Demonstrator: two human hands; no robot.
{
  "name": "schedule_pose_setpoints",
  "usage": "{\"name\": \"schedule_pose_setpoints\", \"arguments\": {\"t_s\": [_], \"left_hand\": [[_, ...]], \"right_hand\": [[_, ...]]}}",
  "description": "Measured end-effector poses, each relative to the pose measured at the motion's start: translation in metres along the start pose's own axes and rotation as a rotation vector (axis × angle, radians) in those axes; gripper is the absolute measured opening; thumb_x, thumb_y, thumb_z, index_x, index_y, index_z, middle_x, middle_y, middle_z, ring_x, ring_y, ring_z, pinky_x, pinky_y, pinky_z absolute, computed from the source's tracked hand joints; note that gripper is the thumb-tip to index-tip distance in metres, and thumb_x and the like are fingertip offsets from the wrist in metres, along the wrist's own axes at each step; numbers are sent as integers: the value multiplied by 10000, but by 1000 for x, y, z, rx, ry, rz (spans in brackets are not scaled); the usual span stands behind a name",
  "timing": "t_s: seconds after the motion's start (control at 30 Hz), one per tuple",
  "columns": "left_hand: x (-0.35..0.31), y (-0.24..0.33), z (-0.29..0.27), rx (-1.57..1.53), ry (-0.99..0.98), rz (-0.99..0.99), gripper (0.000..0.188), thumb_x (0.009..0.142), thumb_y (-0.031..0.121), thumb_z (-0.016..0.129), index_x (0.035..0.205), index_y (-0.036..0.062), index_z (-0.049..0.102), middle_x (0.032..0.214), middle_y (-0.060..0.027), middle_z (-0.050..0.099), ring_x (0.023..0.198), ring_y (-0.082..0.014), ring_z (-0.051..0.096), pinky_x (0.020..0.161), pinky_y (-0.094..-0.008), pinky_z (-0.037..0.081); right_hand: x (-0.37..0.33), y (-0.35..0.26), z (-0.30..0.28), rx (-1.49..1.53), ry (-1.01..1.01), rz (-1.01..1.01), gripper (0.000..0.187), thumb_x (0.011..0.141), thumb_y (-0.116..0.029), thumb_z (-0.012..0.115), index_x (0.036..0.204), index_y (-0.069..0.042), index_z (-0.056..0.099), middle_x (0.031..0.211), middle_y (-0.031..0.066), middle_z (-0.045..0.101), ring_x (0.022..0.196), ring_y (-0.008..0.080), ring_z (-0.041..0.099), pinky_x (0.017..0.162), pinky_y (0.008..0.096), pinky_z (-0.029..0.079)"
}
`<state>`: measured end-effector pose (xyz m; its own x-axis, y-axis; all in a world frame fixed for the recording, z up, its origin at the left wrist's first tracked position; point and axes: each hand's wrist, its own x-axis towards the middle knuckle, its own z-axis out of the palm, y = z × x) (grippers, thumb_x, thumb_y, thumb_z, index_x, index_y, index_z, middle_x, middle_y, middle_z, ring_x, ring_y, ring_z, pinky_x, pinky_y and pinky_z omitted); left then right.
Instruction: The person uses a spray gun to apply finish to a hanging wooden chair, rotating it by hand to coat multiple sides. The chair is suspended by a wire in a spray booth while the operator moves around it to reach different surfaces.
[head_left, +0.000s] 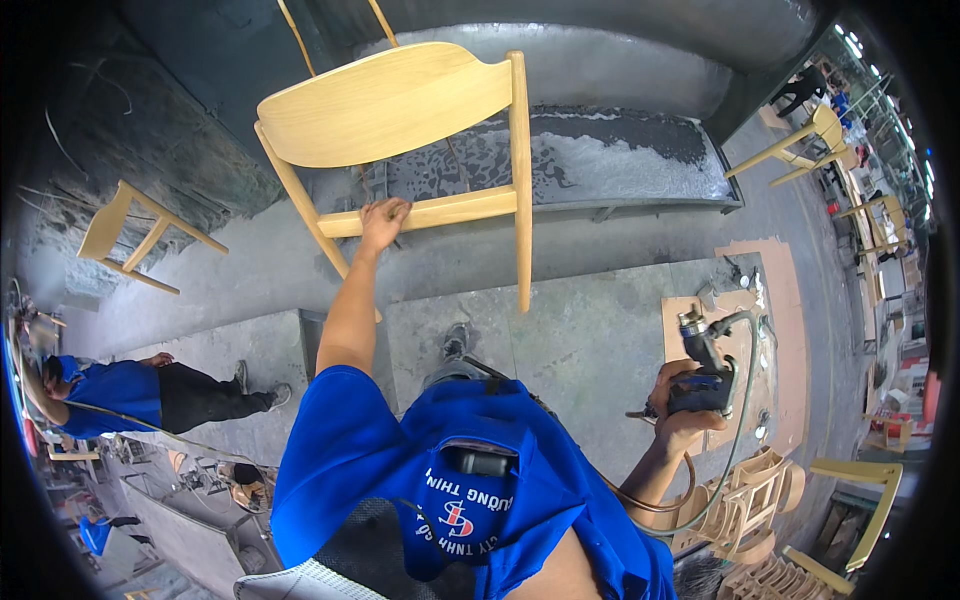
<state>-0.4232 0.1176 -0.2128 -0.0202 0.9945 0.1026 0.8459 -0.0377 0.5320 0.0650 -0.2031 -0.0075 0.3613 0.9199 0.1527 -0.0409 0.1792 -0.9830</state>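
A pale wooden chair-back frame (390, 100) stands upright in front of me, with a broad curved top panel, two posts and a lower rail. My left hand (383, 222) is closed around that lower rail, left of its middle. At my right side, my right hand (690, 405) is wrapped round a spray gun (700, 385) with a dark body and a metallic head. A greenish hose (743, 420) and a brown hose (655, 505) run to the gun. The gun is well apart from the chair frame. Its trigger is hidden by my fingers.
Beyond the frame lies a metal trough (640, 160) of foamy water. Another chair frame (115, 235) hangs at left, near a person in blue (115, 395). Cardboard sheets (790, 350) lie at right, above stacked wooden parts (745, 500). More chair frames (825, 130) stand at far right.
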Motion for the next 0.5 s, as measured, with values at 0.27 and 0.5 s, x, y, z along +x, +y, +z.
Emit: {"name": "schedule_pose_setpoints", "arguments": {"t_s": [0.27,0.5], "left_hand": [[5,8,12,-10,63,5,391,989,462,588,1161,154,757,1215,-121,720,1239,-312,580,1125,-451,272],[8,22,21,115,146,-47,394,1029,438,514,1198,152,727,1189,-102,719,1217,-314,591,1104,-474,301]], "right_hand": [[-14,11,-1,-3,-112,-38,1221,739,-978,396,1457,7,480,661,116,614,408,50,358,411,224,248],[-14,7,13,18,-217,-24,1262,688,-985,424,1448,19,508,704,163,647,413,49,384,413,214,258]]}}
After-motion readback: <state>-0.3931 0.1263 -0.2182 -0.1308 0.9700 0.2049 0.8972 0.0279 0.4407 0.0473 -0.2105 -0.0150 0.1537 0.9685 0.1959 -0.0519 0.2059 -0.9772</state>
